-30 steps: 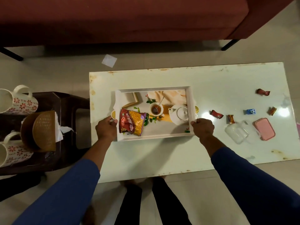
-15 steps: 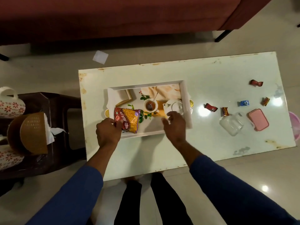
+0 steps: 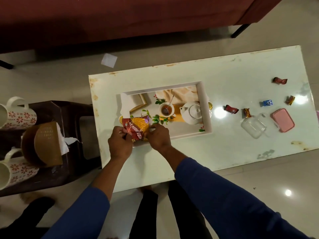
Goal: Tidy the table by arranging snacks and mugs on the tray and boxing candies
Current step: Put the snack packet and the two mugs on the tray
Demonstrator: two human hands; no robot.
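Note:
A white tray (image 3: 206, 107) with a printed tea-set picture lies on the white table (image 3: 224, 149). A red and yellow snack packet (image 3: 138, 125) rests at the tray's near left corner. My left hand (image 3: 120, 144) grips its left edge and my right hand (image 3: 159, 138) grips its right edge. Several wrapped candies lie loose to the right: a red candy (image 3: 231, 109), a brown candy (image 3: 247, 112), a blue candy (image 3: 267, 102), an orange candy (image 3: 290, 100) and a far red candy (image 3: 279, 80). A clear box (image 3: 253, 128) and its pink lid (image 3: 283, 120) sit beside them.
A dark stool (image 3: 72, 135) stands left of the table, holding two floral mugs (image 3: 19, 116) (image 3: 15, 169) and a brown tissue holder (image 3: 43, 145). A red sofa (image 3: 120, 18) runs along the far side. A paper scrap (image 3: 109, 60) lies on the floor.
Both hands let go of the tray's sides and came together on the snack packet. The right hand crossed from the tray's right end to the packet.

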